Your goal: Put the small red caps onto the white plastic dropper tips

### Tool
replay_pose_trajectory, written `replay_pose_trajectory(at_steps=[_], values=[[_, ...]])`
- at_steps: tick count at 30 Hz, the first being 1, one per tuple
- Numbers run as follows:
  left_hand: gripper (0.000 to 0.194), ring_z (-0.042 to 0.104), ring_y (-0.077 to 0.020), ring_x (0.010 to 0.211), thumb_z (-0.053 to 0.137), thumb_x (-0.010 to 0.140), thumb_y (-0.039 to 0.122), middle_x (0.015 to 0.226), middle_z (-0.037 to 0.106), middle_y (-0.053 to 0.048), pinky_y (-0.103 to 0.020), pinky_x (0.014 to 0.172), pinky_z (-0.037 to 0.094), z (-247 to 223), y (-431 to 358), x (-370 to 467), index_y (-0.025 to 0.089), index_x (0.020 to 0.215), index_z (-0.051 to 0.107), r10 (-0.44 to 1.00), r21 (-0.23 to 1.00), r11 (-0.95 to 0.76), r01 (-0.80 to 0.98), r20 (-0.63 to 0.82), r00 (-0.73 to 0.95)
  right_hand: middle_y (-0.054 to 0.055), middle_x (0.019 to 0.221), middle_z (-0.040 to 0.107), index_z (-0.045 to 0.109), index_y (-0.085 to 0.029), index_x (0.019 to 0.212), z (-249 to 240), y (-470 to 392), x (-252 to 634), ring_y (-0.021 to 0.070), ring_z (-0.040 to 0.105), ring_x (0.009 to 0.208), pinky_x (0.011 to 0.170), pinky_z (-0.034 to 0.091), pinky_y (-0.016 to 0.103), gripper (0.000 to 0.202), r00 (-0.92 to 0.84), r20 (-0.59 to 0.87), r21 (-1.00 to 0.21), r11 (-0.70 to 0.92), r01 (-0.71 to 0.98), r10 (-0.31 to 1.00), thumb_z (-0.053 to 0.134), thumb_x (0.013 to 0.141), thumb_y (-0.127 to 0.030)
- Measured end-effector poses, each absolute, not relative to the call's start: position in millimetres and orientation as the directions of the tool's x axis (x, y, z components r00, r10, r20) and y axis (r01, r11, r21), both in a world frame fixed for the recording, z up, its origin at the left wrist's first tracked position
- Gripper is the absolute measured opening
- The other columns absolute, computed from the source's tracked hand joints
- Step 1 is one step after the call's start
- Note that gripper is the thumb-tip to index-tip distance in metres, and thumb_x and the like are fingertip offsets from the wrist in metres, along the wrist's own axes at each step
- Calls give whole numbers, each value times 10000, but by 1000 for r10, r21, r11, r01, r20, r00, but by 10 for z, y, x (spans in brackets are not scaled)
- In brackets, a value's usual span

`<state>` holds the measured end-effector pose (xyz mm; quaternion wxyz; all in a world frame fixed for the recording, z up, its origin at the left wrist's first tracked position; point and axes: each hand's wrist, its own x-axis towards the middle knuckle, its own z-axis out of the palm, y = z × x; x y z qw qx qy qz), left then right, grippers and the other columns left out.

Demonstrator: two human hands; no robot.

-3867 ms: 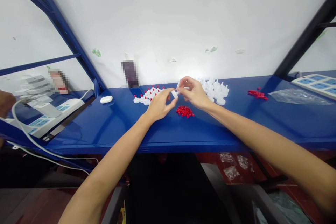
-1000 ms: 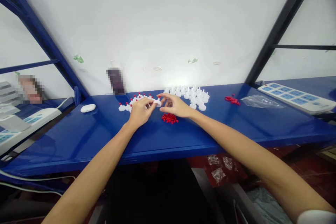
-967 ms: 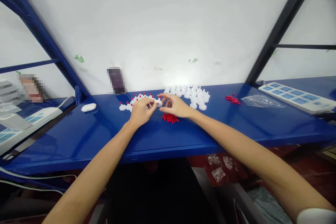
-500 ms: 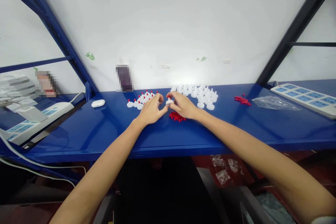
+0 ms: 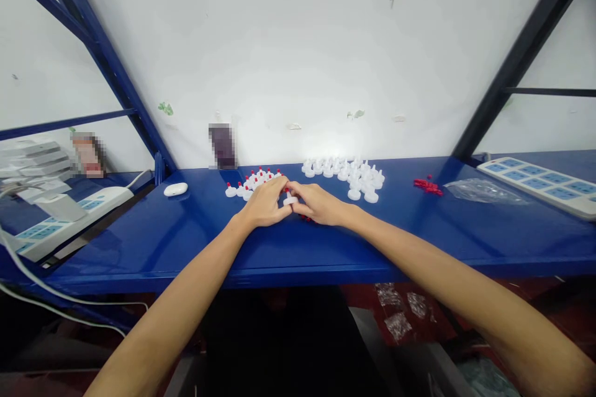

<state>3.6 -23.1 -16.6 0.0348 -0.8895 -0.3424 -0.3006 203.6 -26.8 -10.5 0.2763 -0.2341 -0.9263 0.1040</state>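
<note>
Above the blue table, both hands meet around one white spout cap point(image 5: 290, 201), a round disc base with a thin nozzle and red at its top. My left hand point(image 5: 265, 203) is closed at the cap's left side, its fingertips by the red tip. From the right, my right hand point(image 5: 321, 203) pinches the same cap between thumb and fingers. Beneath my right hand, the small red tips point(image 5: 305, 218) are mostly hidden. Left of my left hand stand several white caps with red tips point(image 5: 246, 189). Behind my right hand are many plain white caps point(image 5: 356, 177).
More red pieces point(image 5: 427, 186) lie at the right beside a clear plastic bag point(image 5: 484, 191). Power strips point(image 5: 542, 183) sit at both sides. A white earphone case point(image 5: 176, 189) rests at the left. Blue frame posts rise at the left, dark ones at the right.
My hands have come together at the white cap, which has moved slightly left and down. Red now shows at its top. The right hand covers more of the loose red tips.
</note>
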Motion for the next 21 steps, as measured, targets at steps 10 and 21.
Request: replay_pose_trajectory(at_steps=[10, 21], values=[[539, 588, -195, 820, 540, 813, 231, 1082, 634, -84, -346, 787, 490, -216, -207, 37, 160, 1338, 447, 641, 243, -731, 637, 563, 521, 63, 993, 697, 528, -164, 1312, -175, -145, 2080, 174, 632, 830, 791, 461, 297, 426, -629, 549, -412, 833, 368, 550, 516, 886, -154], [596, 624, -142, 730, 508, 863, 175, 951, 697, -24, -268, 730, 497, -223, -184, 43, 214, 1455, 446, 648, 294, -733, 614, 575, 499, 50, 978, 714, 586, -189, 1254, -104, -139, 2132, 163, 631, 789, 755, 456, 288, 336, -570, 531, -411, 779, 474, 627, 452, 947, -207]])
